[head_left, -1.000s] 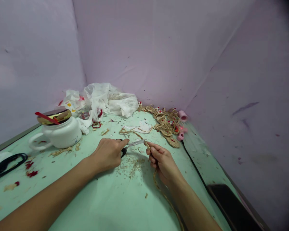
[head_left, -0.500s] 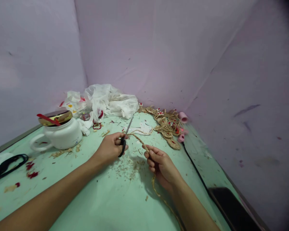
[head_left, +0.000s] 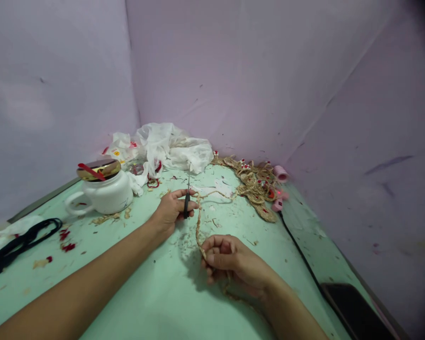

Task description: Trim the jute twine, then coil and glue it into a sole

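My left hand (head_left: pixel 170 208) is closed around black-handled scissors (head_left: pixel 187 203), whose blades point away toward the white plastic bag. A braided straw cord (head_left: pixel 198 225) hangs from beside that hand's fingertips down to my right hand (head_left: pixel 230 259), which pinches it between thumb and fingers. Past the right hand, the cord trails down under the right forearm. Another stretch of cord runs from near the scissors toward a pile of coiled straw pieces (head_left: pixel 255 189) with red and white bits on them. Whether the left fingers also pinch the cord is hard to make out.
On the left stand a white mug (head_left: pixel 108 193) with a gold lid and a bundle of black cord (head_left: pixel 24 245). Crumpled plastic bags (head_left: pixel 173 144) lie at the back. A pink device (head_left: pixel 277 204) with a black cable and a dark phone-like object (head_left: pixel 354 309) are at right. Scraps dot the green tabletop.
My right hand has moved down and toward me, drawing the cord into a near-vertical line. The scissors have turned more upright in my left hand. The whole view has shifted slightly.
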Action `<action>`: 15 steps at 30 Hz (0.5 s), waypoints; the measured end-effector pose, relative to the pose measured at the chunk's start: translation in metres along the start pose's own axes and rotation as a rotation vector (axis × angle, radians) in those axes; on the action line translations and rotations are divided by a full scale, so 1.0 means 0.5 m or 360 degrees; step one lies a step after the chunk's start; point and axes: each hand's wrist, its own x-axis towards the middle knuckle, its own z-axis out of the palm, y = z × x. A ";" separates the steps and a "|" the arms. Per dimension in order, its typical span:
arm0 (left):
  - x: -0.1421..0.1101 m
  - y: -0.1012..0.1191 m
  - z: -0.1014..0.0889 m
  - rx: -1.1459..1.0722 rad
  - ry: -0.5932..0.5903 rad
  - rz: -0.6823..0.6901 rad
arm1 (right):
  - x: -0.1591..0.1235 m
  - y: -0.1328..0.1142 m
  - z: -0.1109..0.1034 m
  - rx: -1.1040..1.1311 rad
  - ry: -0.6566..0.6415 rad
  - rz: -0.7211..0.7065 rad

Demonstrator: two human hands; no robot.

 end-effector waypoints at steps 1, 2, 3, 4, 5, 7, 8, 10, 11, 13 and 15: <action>-0.002 0.001 0.001 0.0007 -0.0011 0.0000 | 0.001 0.001 0.001 0.0003 0.0010 -0.0004; -0.004 0.002 0.002 0.0022 -0.0019 -0.0005 | 0.002 0.001 0.001 0.0012 0.0029 -0.0018; -0.005 0.002 0.003 0.0043 -0.0023 -0.0016 | 0.003 0.000 0.002 0.0023 0.0051 -0.0034; -0.006 0.001 0.005 0.0067 -0.0024 -0.0033 | 0.003 0.000 0.002 0.0033 0.0077 -0.0052; -0.007 -0.001 0.007 0.0088 -0.0030 -0.0053 | 0.004 -0.001 0.003 0.0035 0.0102 -0.0067; -0.004 -0.005 0.011 0.0103 -0.0060 -0.0093 | 0.005 -0.001 0.004 0.0004 0.0146 -0.0080; -0.001 -0.008 0.013 0.0094 -0.0083 -0.0106 | 0.005 0.000 0.005 -0.0020 0.0165 -0.0078; 0.006 -0.011 0.017 0.0045 -0.0110 -0.0100 | 0.007 0.002 0.007 -0.0070 0.0201 -0.0064; 0.010 -0.013 0.018 0.0014 -0.0114 -0.0083 | 0.008 0.004 0.008 -0.0087 0.0214 -0.0058; 0.015 -0.013 0.020 -0.0051 -0.0117 -0.0046 | 0.009 0.006 0.010 -0.0106 0.0225 -0.0058; 0.017 -0.011 0.021 -0.0115 -0.0134 -0.0020 | 0.008 0.005 0.011 -0.0091 0.0211 -0.0072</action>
